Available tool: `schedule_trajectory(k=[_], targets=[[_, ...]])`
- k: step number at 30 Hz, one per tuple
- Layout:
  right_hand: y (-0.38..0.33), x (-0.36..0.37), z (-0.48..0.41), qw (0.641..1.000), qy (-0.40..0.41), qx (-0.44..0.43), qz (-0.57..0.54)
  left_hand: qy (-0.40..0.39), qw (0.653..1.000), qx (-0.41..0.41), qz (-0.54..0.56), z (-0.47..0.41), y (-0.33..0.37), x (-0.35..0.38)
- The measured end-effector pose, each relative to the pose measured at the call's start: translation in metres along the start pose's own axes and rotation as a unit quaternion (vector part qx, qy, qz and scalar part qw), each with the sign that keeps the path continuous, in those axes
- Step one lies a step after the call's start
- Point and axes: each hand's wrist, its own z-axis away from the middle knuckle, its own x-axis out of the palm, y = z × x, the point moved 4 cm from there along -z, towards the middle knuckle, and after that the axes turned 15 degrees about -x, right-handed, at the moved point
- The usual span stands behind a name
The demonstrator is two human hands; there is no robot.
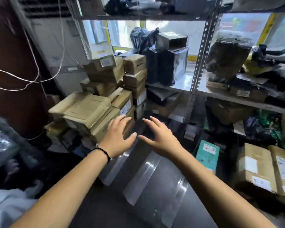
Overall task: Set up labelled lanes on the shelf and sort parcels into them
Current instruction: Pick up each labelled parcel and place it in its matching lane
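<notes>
- Two hands are out in front of me, both with fingers straight and spread apart, gripping nothing.
- My left hand (120,137), with a dark band (104,153) on its wrist, is just beside a stack of cardboard boxes (89,112). Its thumb tip nearly meets the thumb of my right hand (161,139).
- Both hands are over the far end of a big dark parcel (148,186) crossed by strips of shiny clear tape. I cannot tell whether the palms touch it.
- That parcel lies in front of the metal shelf (187,79), not on it. What carries it is hidden from me.
- On the middle board of the shelf, near its left edge, stand black-wrapped parcels (164,66) with a small box (171,40) on top.
- Right of the shelf's upright post, on the same board, sits a lumpy brown bundle (227,58).
- Low down at the right stand a teal box (207,153) and labelled brown boxes (257,168).
</notes>
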Motion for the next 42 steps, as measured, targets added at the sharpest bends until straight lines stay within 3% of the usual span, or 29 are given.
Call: schedule_trajectory(k=[6, 12, 15, 19, 23, 27, 31, 37, 42], targets=[[-0.09, 0.063, -0.083, 0.997, 0.035, -0.026, -0.065, 0.03, 0.999, -0.029, 0.028, -0.008, -0.1, -0.086], [-0.123, 0.108, -0.137, 0.997, 0.015, -0.015, -0.079, 0.038, 0.993, -0.091, 0.063, -0.043, -0.186, -0.12], [-0.115, 0.123, -0.168, 0.996, 0.0, 0.025, -0.082, 0.04, 0.985, -0.128, 0.105, -0.067, -0.217, -0.127], [-0.091, 0.142, -0.21, 0.983, 0.025, 0.118, -0.136, -0.017, 0.968, -0.176, 0.176, -0.105, -0.254, -0.122], [-0.072, 0.163, -0.234, 0.941, 0.088, 0.21, -0.249, -0.077, 0.958, -0.183, 0.208, -0.14, -0.276, -0.115], [-0.064, 0.183, -0.239, 0.897, 0.17, 0.255, -0.318, -0.144, 0.948, -0.165, 0.23, -0.168, -0.278, -0.111], [-0.068, 0.2, -0.234, 0.838, 0.201, 0.299, -0.41, -0.193, 0.925, -0.162, 0.283, -0.179, -0.273, -0.111], [-0.074, 0.198, -0.231, 0.778, 0.284, 0.336, -0.449, -0.175, 0.926, -0.063, 0.33, -0.193, -0.257, -0.122], [-0.1, 0.191, -0.232, 0.686, 0.347, 0.32, -0.554, -0.202, 0.834, -0.037, 0.512, -0.203, -0.243, -0.142]])
